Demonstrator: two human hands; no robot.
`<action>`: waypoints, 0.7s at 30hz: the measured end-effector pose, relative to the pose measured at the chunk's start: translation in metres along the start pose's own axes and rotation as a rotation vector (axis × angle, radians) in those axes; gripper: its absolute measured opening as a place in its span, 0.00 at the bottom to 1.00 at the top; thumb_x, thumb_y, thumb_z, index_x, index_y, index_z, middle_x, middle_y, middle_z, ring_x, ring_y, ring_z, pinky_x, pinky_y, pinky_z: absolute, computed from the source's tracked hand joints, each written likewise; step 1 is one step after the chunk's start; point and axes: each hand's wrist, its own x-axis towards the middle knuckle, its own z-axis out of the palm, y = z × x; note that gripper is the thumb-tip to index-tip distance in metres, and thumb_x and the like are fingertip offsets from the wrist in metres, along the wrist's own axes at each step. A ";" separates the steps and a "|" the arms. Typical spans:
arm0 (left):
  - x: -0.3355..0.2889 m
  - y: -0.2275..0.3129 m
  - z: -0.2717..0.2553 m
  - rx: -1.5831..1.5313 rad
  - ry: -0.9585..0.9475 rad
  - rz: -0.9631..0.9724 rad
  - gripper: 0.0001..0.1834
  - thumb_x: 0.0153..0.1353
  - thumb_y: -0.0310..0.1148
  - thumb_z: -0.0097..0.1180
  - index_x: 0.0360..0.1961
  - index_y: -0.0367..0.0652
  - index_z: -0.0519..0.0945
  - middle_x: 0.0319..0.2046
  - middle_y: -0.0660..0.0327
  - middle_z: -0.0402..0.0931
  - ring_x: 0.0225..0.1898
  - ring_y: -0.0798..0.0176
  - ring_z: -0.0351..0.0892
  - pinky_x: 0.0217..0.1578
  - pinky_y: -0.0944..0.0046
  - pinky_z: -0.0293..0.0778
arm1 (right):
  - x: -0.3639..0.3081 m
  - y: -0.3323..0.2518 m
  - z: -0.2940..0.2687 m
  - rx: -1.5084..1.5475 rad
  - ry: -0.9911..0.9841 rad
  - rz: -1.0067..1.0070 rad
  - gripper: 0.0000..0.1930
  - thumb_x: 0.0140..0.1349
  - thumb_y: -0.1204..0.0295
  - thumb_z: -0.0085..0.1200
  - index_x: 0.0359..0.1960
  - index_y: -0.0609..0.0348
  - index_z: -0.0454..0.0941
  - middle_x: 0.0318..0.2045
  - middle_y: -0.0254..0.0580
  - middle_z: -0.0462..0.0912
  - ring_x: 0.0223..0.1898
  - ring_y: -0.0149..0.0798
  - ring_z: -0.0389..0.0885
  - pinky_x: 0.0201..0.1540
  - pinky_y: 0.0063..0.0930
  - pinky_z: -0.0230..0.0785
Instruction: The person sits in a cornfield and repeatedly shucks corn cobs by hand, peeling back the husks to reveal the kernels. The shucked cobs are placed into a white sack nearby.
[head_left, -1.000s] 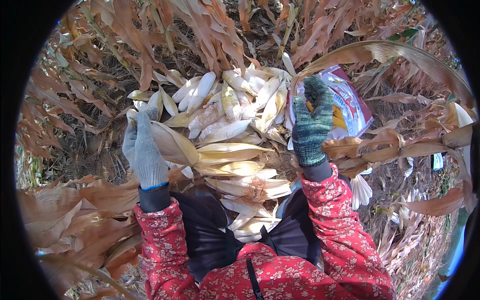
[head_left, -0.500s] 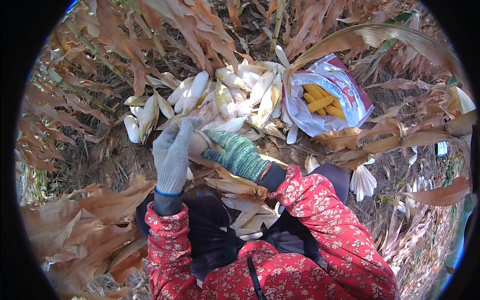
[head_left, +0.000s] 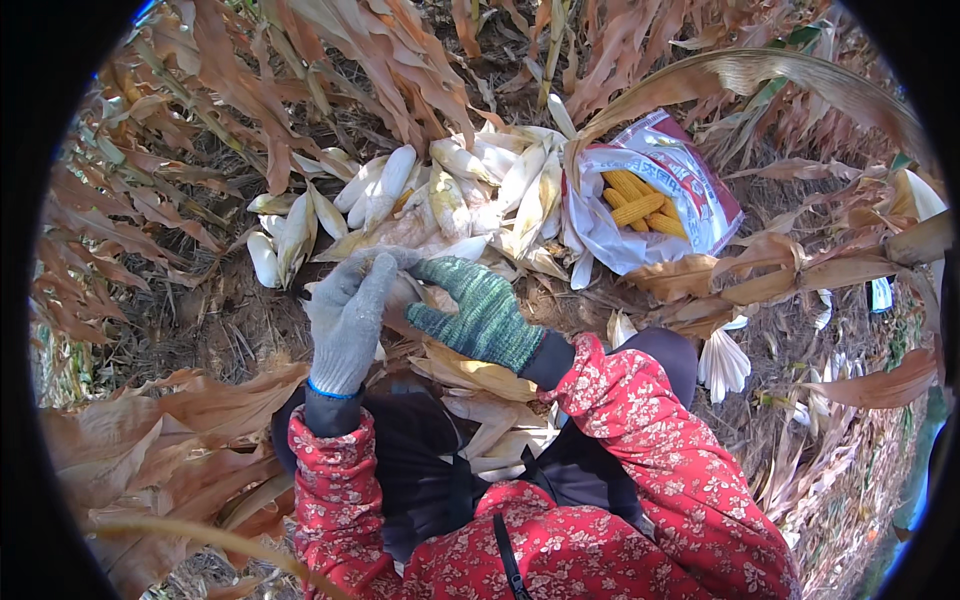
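My left hand (head_left: 346, 322), in a grey knit glove, has its fingers curled and its thumb up close to the fingertips of my right hand (head_left: 482, 316), which wears a green marled glove. Between the two gloves is an ear of corn in pale husk (head_left: 397, 298), mostly hidden by them. Just beyond lies a heap of ears in whitish husks (head_left: 449, 205). Loose dry husks (head_left: 482, 375) lie nearer me, below the right glove and between my legs.
A white and dark red plastic bag (head_left: 716, 204) lies at the right of the heap, its mouth showing bare yellow corn ears (head_left: 637, 211). A long dry leaf (head_left: 745, 70) arches over it. Brown stalks and leaves (head_left: 215, 85) crowd the far side and the left.
My left fingers have shifted slightly inward and now meet the right fingertips. The right hand has turned a little. A blurred straw-coloured strip has come into view at the lower left.
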 end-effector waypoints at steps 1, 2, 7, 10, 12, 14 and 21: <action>-0.001 0.001 0.003 -0.013 -0.020 0.000 0.13 0.67 0.33 0.54 0.43 0.33 0.81 0.32 0.64 0.80 0.32 0.76 0.75 0.34 0.75 0.70 | 0.000 0.000 -0.001 -0.031 0.015 -0.004 0.18 0.57 0.59 0.58 0.44 0.56 0.79 0.35 0.47 0.82 0.38 0.51 0.80 0.42 0.43 0.72; -0.001 -0.001 0.003 0.014 -0.017 -0.005 0.13 0.67 0.33 0.54 0.44 0.33 0.80 0.32 0.65 0.80 0.32 0.76 0.75 0.34 0.75 0.70 | 0.001 0.007 0.001 -0.025 0.044 -0.034 0.16 0.57 0.60 0.59 0.42 0.55 0.80 0.33 0.45 0.82 0.35 0.50 0.80 0.40 0.42 0.72; 0.000 -0.008 -0.007 0.192 -0.081 -0.068 0.15 0.68 0.33 0.50 0.48 0.31 0.78 0.43 0.58 0.80 0.44 0.69 0.77 0.49 0.69 0.70 | 0.001 0.017 -0.002 -0.046 0.104 -0.112 0.10 0.58 0.64 0.57 0.36 0.55 0.82 0.29 0.43 0.81 0.31 0.49 0.80 0.36 0.40 0.72; 0.000 -0.005 0.003 0.100 -0.025 0.061 0.14 0.67 0.30 0.52 0.49 0.33 0.78 0.42 0.60 0.80 0.44 0.71 0.76 0.48 0.71 0.69 | 0.004 0.015 -0.004 -0.028 0.099 -0.040 0.09 0.59 0.65 0.57 0.35 0.56 0.81 0.29 0.45 0.81 0.31 0.48 0.80 0.36 0.39 0.72; 0.006 -0.008 -0.003 0.149 0.068 0.190 0.14 0.67 0.30 0.52 0.50 0.33 0.78 0.45 0.58 0.79 0.48 0.70 0.74 0.52 0.69 0.67 | 0.008 0.011 -0.009 0.091 0.076 0.098 0.08 0.59 0.66 0.56 0.34 0.57 0.80 0.29 0.45 0.81 0.32 0.47 0.80 0.36 0.37 0.72; 0.004 -0.004 -0.008 0.164 0.182 0.217 0.15 0.68 0.32 0.51 0.50 0.33 0.78 0.48 0.57 0.78 0.51 0.69 0.73 0.55 0.68 0.66 | 0.012 0.018 -0.010 0.397 0.116 0.361 0.10 0.62 0.67 0.53 0.37 0.60 0.80 0.31 0.45 0.81 0.33 0.44 0.82 0.39 0.35 0.74; 0.017 0.000 -0.054 -0.403 0.464 0.299 0.22 0.71 0.42 0.46 0.53 0.32 0.72 0.48 0.51 0.76 0.52 0.58 0.75 0.56 0.59 0.70 | 0.029 0.094 -0.085 1.496 0.815 0.975 0.04 0.64 0.70 0.51 0.36 0.52 0.78 0.30 0.33 0.80 0.32 0.32 0.78 0.34 0.29 0.75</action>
